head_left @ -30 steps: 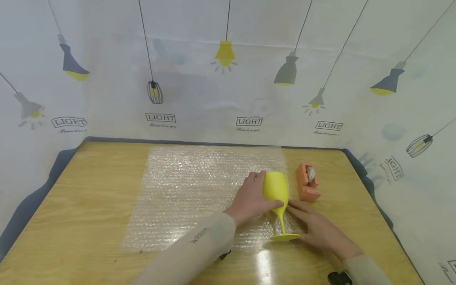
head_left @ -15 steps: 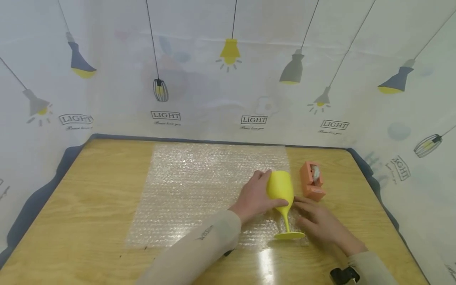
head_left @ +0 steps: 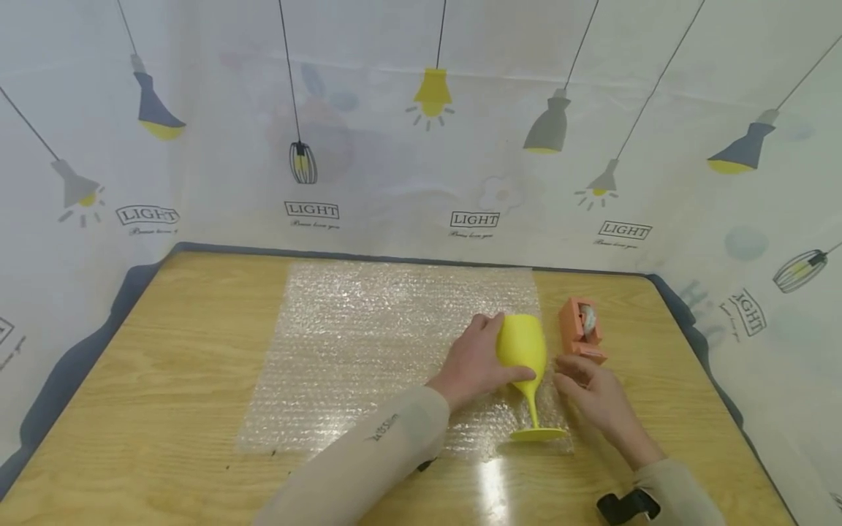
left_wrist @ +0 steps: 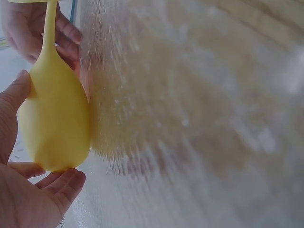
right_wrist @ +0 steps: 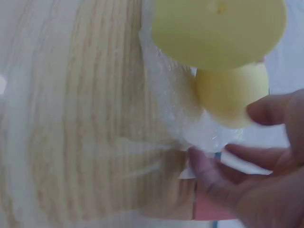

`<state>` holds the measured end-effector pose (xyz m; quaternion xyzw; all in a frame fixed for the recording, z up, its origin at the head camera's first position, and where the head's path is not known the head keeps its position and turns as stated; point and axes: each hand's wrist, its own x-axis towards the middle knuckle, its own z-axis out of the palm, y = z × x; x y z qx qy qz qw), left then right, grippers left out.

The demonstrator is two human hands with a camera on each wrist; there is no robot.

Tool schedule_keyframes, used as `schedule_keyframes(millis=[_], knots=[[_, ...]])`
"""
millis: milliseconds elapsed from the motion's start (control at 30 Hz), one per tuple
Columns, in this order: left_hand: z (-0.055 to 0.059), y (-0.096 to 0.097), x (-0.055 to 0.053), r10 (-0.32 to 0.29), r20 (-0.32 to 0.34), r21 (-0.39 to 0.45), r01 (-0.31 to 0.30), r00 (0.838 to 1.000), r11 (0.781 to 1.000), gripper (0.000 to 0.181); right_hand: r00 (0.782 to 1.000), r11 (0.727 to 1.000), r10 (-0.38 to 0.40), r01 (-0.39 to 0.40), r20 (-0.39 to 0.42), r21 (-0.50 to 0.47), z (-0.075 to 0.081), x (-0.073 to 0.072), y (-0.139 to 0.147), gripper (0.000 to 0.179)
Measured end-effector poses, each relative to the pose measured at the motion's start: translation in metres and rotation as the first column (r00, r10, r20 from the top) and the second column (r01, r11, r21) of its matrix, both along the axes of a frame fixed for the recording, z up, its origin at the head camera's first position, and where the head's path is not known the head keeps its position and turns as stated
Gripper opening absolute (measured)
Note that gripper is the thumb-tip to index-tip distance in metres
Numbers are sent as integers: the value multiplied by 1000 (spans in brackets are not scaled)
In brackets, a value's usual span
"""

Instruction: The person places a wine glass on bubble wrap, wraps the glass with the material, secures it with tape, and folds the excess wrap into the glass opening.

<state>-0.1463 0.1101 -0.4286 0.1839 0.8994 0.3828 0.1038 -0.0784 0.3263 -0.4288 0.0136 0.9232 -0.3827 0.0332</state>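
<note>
Now, a pale backdrop [head_left: 395, 197] printed with lamps rises behind a wooden table [head_left: 177, 365]. Across the table spreads a sheet of bubble wrap [head_left: 355, 336], lying flat. Near its right edge a yellow goblet [head_left: 522, 343] lies on its side on the wrap, bowl pointing away from the person, foot toward them. The left hand [head_left: 473, 361] stays clamped round the bowl, thumb on the near side, fingers over the rim end. The right hand [head_left: 601, 398] has drawn off the goblet to the right, thumb and fingers apart; its fingertips are by the wrap's edge, though whether they touch the film I cannot tell. So the left hand alone now steadies the goblet, which seems to leave the right one free to deal with that edge. Just beyond it stands an orange tape dispenser [head_left: 569, 326], seemingly untouched, bearing a small tape roll [head_left: 588, 319].
</note>
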Motion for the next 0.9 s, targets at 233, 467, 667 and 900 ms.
schedule_keyframes(millis=[233,467,667,900], knots=[[1,0,0,3,-1,8,-3,1000,1000,105,994,991,-30,16,110,129,10,-5,-2,47],[2,0,0,8,17,22,-9,1000,1000,104,981,997,-34,20,189,77,10,-7,-1,39],[1,0,1,19,46,38,-20,999,999,106,975,999,-17,23,222,-27,6,-6,-1,40],[1,-1,2,16,53,47,-19,998,999,105,981,997,27,-13,190,-74,1,-5,-3,40]])
